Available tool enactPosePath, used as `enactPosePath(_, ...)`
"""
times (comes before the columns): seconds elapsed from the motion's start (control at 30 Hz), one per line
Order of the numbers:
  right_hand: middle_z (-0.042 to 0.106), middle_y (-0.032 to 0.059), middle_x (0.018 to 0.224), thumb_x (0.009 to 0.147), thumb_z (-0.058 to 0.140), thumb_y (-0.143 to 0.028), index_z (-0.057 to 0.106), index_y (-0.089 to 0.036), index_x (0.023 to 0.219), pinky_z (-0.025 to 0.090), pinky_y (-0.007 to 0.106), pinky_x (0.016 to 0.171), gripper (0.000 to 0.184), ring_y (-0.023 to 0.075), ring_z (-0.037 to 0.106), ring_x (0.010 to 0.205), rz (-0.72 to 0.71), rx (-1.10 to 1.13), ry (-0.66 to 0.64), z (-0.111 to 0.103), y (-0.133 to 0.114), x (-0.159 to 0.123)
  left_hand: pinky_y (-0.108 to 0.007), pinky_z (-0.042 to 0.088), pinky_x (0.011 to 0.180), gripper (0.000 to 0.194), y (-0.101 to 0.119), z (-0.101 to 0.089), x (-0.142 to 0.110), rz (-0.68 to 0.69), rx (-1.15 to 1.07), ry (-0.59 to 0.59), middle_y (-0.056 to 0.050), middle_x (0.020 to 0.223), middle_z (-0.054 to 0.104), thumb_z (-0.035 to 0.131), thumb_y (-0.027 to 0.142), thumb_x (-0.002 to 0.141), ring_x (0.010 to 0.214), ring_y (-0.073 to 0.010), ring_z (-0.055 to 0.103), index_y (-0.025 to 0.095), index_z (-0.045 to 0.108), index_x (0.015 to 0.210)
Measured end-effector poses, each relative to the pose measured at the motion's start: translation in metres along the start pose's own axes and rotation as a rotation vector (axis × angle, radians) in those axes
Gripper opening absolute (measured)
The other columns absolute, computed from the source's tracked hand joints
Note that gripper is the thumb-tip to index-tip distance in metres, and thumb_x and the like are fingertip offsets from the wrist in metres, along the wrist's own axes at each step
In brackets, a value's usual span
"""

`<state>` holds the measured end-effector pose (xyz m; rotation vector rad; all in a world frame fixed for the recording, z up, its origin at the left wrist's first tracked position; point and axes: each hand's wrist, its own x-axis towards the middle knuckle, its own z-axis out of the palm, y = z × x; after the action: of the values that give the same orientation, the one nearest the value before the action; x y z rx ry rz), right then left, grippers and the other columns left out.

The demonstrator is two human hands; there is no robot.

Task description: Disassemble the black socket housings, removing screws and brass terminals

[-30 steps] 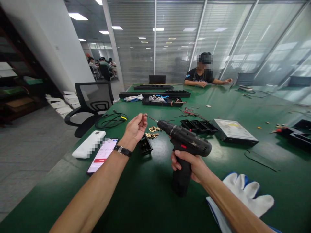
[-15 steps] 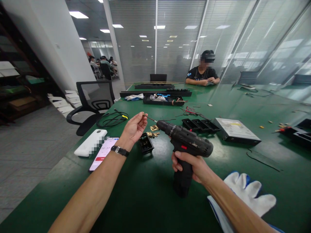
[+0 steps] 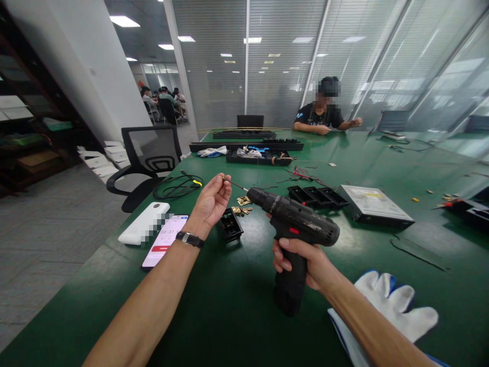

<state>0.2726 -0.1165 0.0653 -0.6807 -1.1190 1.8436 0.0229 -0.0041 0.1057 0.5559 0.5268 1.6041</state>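
My right hand [image 3: 305,257] is wrapped around the handle of a black cordless drill [image 3: 301,221], which points away and to the left. A long thin screwdriver bit [image 3: 237,185] sticks out of its chuck. At the bit's tip, my left hand [image 3: 214,201] is closed in a pinch; a small brass-coloured bit shows at the fingertips, too small to name. Below that hand a black plastic housing [image 3: 230,226] with brass parts inside stands on the green table [image 3: 229,306]. Several loose brass pieces [image 3: 242,209] lie just behind the housing.
Black trays [image 3: 317,196] and a metal drive box [image 3: 376,204] stand to the right. A white-and-blue glove [image 3: 397,306] lies under my right forearm. Left are a phone [image 3: 164,242], a white power bank [image 3: 143,224] and a coiled cable [image 3: 178,186]. A person [image 3: 323,112] sits across.
Both my hands and the drill hold almost the same pose, with a slight shift of the view. The person across has moved one hand outward, apart from the other.
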Motion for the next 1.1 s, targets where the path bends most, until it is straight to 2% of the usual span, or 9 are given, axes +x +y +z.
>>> enactPosePath(0.13,0.058,0.0028,0.059,0.09,0.071,-0.039,0.073,-0.016,0.073,0.046,0.035,0.065,0.029,0.0173,0.054,0.058,0.003,-0.092,0.011,-0.002,-0.001,0.0,-0.017,0.06,0.076,0.007,0.001,-0.002,-0.001,0.046,0.099,-0.019,-0.006,0.092,0.077,0.066,0.009,0.094,0.075,-0.0063,0.071,0.013,0.072,0.094)
enactPosePath(0.23,0.061,0.0031,0.06,0.091,0.07,-0.042,0.072,-0.017,0.076,0.047,0.035,0.067,0.03,0.0201,0.06,0.064,-0.021,-0.286,0.031,-0.003,-0.002,-0.001,-0.017,0.059,0.075,0.005,0.004,0.0,-0.003,0.056,0.179,-0.014,-0.006,0.091,0.077,0.069,0.009,0.092,0.073,-0.007,0.071,0.012,0.072,0.094)
enactPosePath(0.33,0.064,0.0034,0.063,0.093,0.07,-0.044,0.071,-0.018,0.078,0.046,0.035,0.065,0.031,0.0201,0.061,0.064,-0.06,-0.443,0.049,-0.003,-0.003,-0.001,-0.017,0.059,0.072,0.006,0.007,0.002,-0.004,0.05,0.215,-0.02,-0.007,0.09,0.077,0.067,0.009,0.093,0.072,-0.0074,0.071,0.011,0.072,0.094)
enactPosePath(0.43,0.064,0.0032,0.064,0.094,0.069,-0.042,0.071,-0.018,0.078,0.047,0.035,0.066,0.029,0.0191,0.06,0.063,-0.081,-0.475,0.046,-0.001,-0.004,-0.002,-0.017,0.059,0.071,0.008,0.008,0.003,-0.004,0.04,0.193,-0.028,-0.007,0.09,0.076,0.064,0.008,0.094,0.071,-0.0074,0.071,0.01,0.072,0.094)
enactPosePath(0.7,0.059,0.0038,0.061,0.087,0.072,-0.037,0.073,-0.017,0.072,0.047,0.036,0.063,0.026,0.0165,0.051,0.055,0.011,-0.076,0.051,0.0,-0.005,-0.004,-0.019,0.059,0.08,0.008,0.001,-0.004,0.004,0.087,0.157,-0.062,-0.006,0.095,0.077,0.068,0.008,0.091,0.077,-0.0071,0.071,0.013,0.072,0.096)
enactPosePath(0.8,0.06,0.002,0.067,0.084,0.074,-0.029,0.076,-0.018,0.086,0.048,0.034,0.059,0.012,0.012,0.042,0.05,0.017,0.099,0.059,0.005,-0.01,-0.004,-0.021,0.058,0.085,0.008,-0.002,-0.005,0.002,0.129,0.189,-0.098,-0.005,0.096,0.077,0.069,0.009,0.091,0.079,-0.007,0.07,0.014,0.072,0.097)
enactPosePath(0.9,0.058,-0.001,0.065,0.082,0.073,-0.026,0.077,-0.02,0.107,0.046,0.032,0.055,0.026,0.0099,0.035,0.047,0.063,0.246,0.036,0.011,-0.013,-0.005,-0.022,0.056,0.084,0.009,-0.01,0.0,-0.004,0.153,0.285,-0.163,-0.005,0.096,0.077,0.07,0.008,0.089,0.078,-0.008,0.07,0.014,0.073,0.095)
enactPosePath(0.97,0.058,-0.0007,0.066,0.082,0.073,-0.026,0.076,-0.02,0.113,0.046,0.032,0.054,0.031,0.0102,0.036,0.047,0.078,0.256,0.033,0.013,-0.012,-0.005,-0.022,0.056,0.082,0.008,-0.016,0.006,-0.005,0.147,0.298,-0.194,-0.005,0.094,0.077,0.069,0.008,0.089,0.079,-0.0087,0.069,0.014,0.072,0.094)
enactPosePath(1.1,0.06,0.0004,0.068,0.084,0.074,-0.027,0.076,-0.02,0.111,0.046,0.033,0.056,0.028,0.0109,0.039,0.047,0.063,0.216,0.019,0.011,-0.009,-0.005,-0.022,0.055,0.086,0.009,-0.018,0.01,-0.001,0.12,0.133,-0.043,-0.003,0.092,0.075,0.064,0.008,0.093,0.077,-0.0063,0.068,0.015,0.07,0.094)
